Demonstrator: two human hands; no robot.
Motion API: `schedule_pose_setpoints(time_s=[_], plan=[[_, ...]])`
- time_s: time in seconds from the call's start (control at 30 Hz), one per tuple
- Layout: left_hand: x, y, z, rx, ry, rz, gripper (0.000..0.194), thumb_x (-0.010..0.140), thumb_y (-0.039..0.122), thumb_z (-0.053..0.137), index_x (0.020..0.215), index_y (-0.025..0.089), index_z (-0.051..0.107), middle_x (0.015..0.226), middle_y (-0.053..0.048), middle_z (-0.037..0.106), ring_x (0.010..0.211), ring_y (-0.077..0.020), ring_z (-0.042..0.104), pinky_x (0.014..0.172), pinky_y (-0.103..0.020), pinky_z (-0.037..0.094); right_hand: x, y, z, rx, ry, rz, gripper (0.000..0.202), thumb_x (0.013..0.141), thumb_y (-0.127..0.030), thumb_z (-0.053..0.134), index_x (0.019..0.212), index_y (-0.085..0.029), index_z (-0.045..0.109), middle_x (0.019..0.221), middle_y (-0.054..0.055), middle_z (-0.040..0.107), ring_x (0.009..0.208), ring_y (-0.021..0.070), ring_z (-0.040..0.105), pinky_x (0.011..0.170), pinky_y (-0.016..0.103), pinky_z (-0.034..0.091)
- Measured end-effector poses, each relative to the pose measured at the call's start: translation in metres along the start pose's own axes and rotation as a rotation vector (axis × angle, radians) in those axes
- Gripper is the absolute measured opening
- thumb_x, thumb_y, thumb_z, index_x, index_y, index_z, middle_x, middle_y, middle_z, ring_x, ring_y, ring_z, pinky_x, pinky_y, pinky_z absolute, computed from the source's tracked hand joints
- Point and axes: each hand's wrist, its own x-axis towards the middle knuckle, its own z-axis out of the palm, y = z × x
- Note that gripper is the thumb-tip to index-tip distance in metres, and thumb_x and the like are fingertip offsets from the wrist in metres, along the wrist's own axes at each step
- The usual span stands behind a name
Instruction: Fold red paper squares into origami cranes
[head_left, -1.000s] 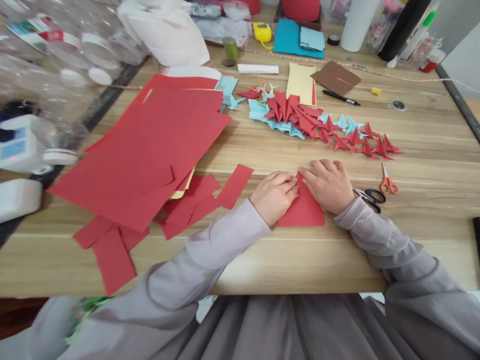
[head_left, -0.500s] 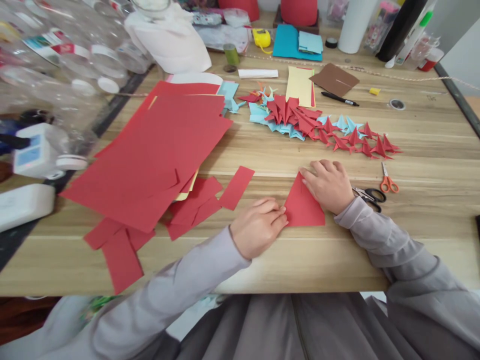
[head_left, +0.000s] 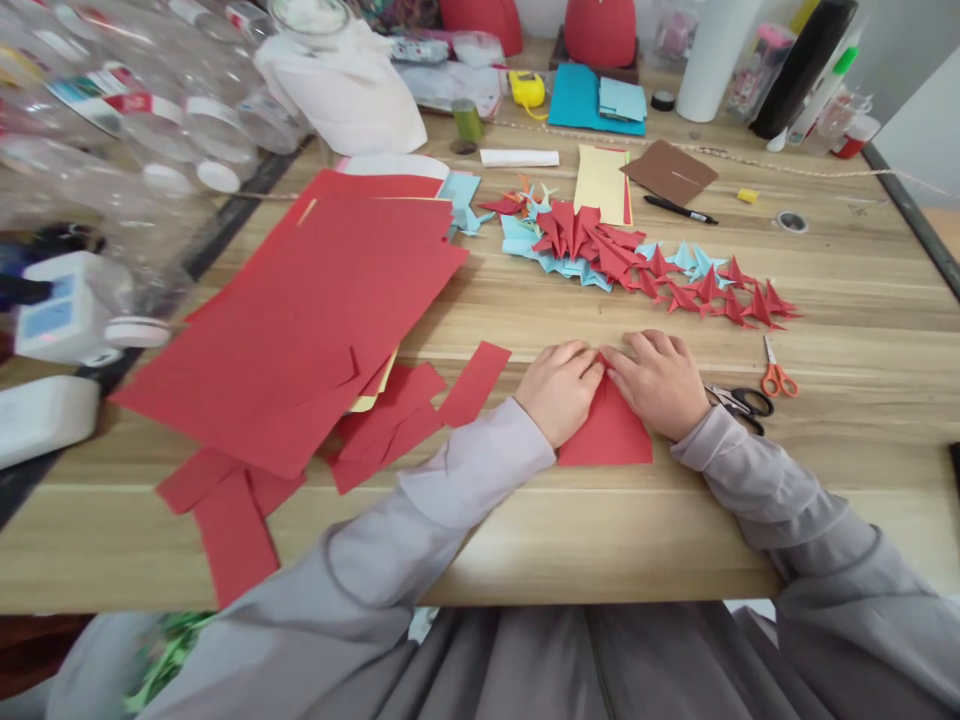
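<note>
A folded piece of red paper (head_left: 609, 435), narrow at the far end and wide at the near edge, lies on the wooden table in front of me. My left hand (head_left: 561, 390) covers its upper left side, with bent fingers closed at the top point. From the other side my right hand (head_left: 658, 382) pinches the same tip with thumb and fingertips. Both hands almost meet there, so the tip is mostly hidden. Black-handled scissors (head_left: 746, 402) lie just beyond my right wrist, beside small orange-handled scissors (head_left: 778, 375).
Large red sheets (head_left: 322, 300) are stacked at left, with cut red strips (head_left: 474, 385) around them. Behind my hands stretches a row of folded red and blue paper pieces (head_left: 600, 245). A black pen (head_left: 680, 209) and brown paper (head_left: 670, 170) lie farther back. Plastic bottles (head_left: 180, 110) crowd the far left.
My left hand has moved from the paper's lower left corner up to its top point, beside my right hand. My right hand has stayed at the tip. The view has shifted slightly.
</note>
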Motion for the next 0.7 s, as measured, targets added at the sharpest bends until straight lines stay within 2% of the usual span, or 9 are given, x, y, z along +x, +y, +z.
schedule_pose_setpoints(time_s=[0.17,0.37,0.53,0.7], plan=[[-0.0019,0.0063,0.0003,0.073,0.026,0.036,0.029,0.089,0.013,0.041,0.104,0.007,0.065,0.107,-0.014,0.066,0.105,-0.0246,0.055,0.087,-0.038,0.046,0.0003,-0.0003,0.0008,0.013,0.004,0.006,0.036,0.094,-0.036,0.032,0.122,-0.027,0.054,0.116,0.010,0.055,0.107,0.0255,0.040,0.085,0.037,0.027],[-0.0029,0.0064,0.0016,0.132,0.087,0.089,0.026,0.087,0.014,0.045,0.099,0.005,0.067,0.106,-0.014,0.067,0.101,-0.0251,0.056,0.088,-0.038,0.045,0.0003,0.0002,0.0026,0.041,0.019,0.026,0.037,0.093,-0.039,0.033,0.122,-0.028,0.053,0.118,0.008,0.055,0.108,0.0270,0.040,0.086,0.038,0.028],[-0.0035,0.0084,0.0025,0.124,0.087,0.072,0.027,0.088,0.015,0.045,0.097,0.005,0.067,0.103,-0.015,0.067,0.097,-0.0248,0.057,0.084,-0.037,0.046,0.0007,0.0014,0.0048,0.090,0.047,0.045,0.045,0.091,-0.042,0.037,0.128,-0.018,0.047,0.118,0.010,0.057,0.105,0.0266,0.042,0.087,0.038,0.029],[-0.0038,0.0109,0.0035,0.146,0.119,0.063,0.026,0.087,0.014,0.045,0.095,0.006,0.068,0.103,-0.015,0.067,0.096,-0.0248,0.058,0.083,-0.037,0.047,0.0002,0.0014,0.0044,0.081,0.033,0.035,0.039,0.093,-0.041,0.034,0.124,-0.025,0.051,0.117,0.008,0.056,0.106,0.0264,0.041,0.086,0.037,0.028]])
